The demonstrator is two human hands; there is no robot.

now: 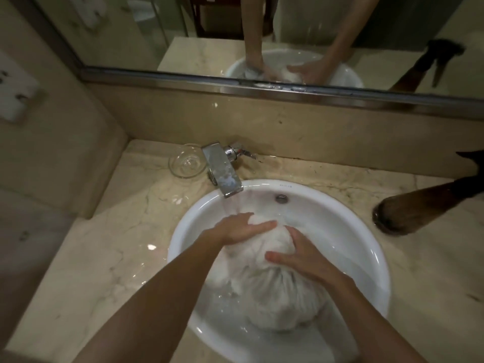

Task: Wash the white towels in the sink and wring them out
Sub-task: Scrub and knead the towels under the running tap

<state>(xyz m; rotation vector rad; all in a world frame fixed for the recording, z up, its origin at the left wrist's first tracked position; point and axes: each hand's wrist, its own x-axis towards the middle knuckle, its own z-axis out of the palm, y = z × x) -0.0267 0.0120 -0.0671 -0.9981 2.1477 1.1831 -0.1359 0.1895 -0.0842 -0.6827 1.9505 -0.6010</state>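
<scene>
— Both hands first, as we see them: our left hand (pixel 242 227) lies with straight fingers across the far top of the white towels (pixel 272 273), just under the stream from the faucet (pixel 222 171). Pressing, not gripping.

— And to its right, our right hand (pixel 297 255) is spread over the right side of the same mound, fingers curving with the cloth but, as far as we can tell, not closed round any of it. The hands are near each other, not touching.

— Let's go left to right. At the left centre of the frame we have a clear glass dish (pixel 187 161) on the counter (pixel 104 244), then the faucet beside it, running into the sink (pixel 366 231).

— The towels fill the middle of the basin as one wet bundle, bunched and creased, with shallow water round the lower edge. We cannot tell how many pieces are in there.

— At the right edge a dark brown thing (pixel 416 208) lies on the counter; what it is, we cannot tell. Above, the mirror (pixel 183 27) repeats our arms.

— So how far along are we?

— We judge we're in the washing: cloth soaked, water on, hands kneading. Nothing shows any twisting yet, and no towel lies out of the basin, so the wringing is all to come.
</scene>
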